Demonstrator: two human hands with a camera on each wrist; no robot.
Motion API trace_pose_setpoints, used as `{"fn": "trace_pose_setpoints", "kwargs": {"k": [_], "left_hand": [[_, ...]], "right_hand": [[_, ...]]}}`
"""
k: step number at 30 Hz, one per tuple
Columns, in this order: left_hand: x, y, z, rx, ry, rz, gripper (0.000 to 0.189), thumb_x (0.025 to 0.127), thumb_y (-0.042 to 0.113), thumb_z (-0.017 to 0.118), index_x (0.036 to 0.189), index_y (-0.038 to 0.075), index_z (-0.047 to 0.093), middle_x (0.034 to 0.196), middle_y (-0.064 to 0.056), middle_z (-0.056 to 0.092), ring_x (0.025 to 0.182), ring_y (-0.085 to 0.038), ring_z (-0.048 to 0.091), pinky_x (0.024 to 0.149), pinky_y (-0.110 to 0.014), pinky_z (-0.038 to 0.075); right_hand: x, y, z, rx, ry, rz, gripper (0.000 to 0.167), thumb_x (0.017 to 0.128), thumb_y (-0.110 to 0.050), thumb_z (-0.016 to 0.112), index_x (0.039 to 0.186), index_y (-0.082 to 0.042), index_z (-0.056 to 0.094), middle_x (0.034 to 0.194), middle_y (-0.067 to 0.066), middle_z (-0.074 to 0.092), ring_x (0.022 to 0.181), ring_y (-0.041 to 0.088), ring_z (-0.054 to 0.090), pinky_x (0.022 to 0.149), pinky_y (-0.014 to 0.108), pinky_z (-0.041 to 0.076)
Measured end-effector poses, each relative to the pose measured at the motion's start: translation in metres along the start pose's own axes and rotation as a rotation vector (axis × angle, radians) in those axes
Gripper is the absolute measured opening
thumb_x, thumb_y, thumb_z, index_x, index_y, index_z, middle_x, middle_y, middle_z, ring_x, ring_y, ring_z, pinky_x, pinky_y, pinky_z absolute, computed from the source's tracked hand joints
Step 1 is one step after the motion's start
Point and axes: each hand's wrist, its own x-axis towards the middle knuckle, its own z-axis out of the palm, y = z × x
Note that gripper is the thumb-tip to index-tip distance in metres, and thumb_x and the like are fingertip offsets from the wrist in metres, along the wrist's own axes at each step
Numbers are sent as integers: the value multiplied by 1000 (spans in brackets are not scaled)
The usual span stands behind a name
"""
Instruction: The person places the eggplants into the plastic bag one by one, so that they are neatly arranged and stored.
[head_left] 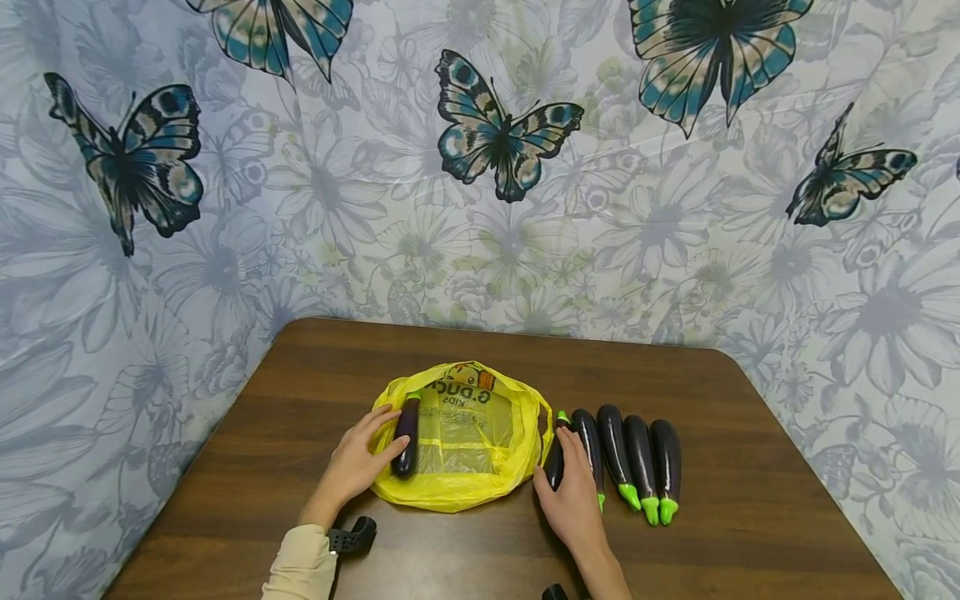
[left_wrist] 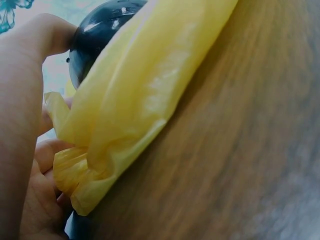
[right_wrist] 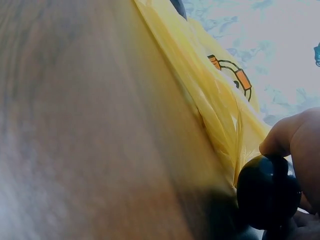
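A yellow plastic bag (head_left: pixel 450 495) lay on the desk (head_left: pixel 720 433) with its mouth spread wide, its crumpled rim forming a rough ring. Inside it, along the left side, was the bagged eggplant (head_left: pixel 406 446), dark and glossy, with its green stem end toward the far rim. From where I stood, the lettering on the bag's far inner wall read backward, and an orange-and-black figure was printed above it.

The person's left hand (head_left: pixel 356 454) reached over the left edge of the bag, thumb and index finger set wide apart and loosely extended. The thumb touched the bagged eggplant, while other fingers lay against the yellow film.

Just right of the bag, the right hand (head_left: pixel 572 492) was narrowed around the held eggplant (head_left: pixel 553 467), thumb on one side and fingers over the other, its green end pointing away from the person. I couldn't tell whether it was off the desk. Beside it, four more eggplants (head_left: pixel 637 458) lay in a close row, their green ends toward the person.

The left arm wore a pale sleeve (head_left: pixel 302 562) and a black wrist device (head_left: pixel 354 536). Beyond the desk hung a pale floral backdrop (head_left: pixel 337 275) with blue-and-black butterflies (head_left: pixel 501 140).
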Motion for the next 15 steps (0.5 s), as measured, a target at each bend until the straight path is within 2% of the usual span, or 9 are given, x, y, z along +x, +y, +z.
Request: {"fn": "trace_pose_setpoints", "kwargs": {"k": [15], "left_hand": [[0, 2, -1, -4, -9, 1, 66, 98, 57, 63, 152, 19, 53, 163, -11, 40, 149, -46, 34, 117, -72, 26]], "right_hand": [[1, 1, 0, 15, -18, 6, 69, 94, -10, 73, 153, 5, 41, 161, 27, 35, 150, 45, 34, 116, 63, 35]]}}
